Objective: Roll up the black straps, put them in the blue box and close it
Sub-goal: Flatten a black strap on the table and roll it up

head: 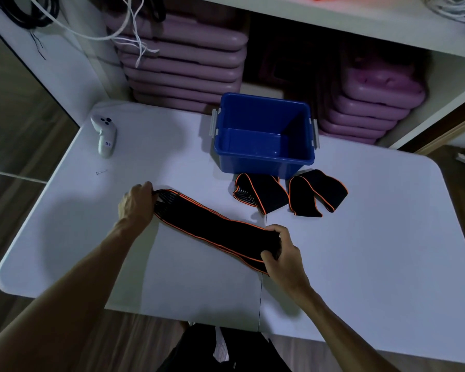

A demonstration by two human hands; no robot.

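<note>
A long black strap with orange edging (212,226) lies stretched flat across the white table (360,251). My left hand (137,205) grips its far left end. My right hand (282,253) pinches its near right end. Two more black straps lie loosely folded just in front of the blue box: one (261,193) on the left, another (316,193) on the right. The blue box (263,135) stands open and empty at the table's far edge, with grey latches on both sides. No lid is in view.
A white game controller (104,135) lies at the table's far left, with a small screw (101,172) near it. Stacked purple cases (183,63) fill the shelf behind the table. White cables (134,30) hang above them.
</note>
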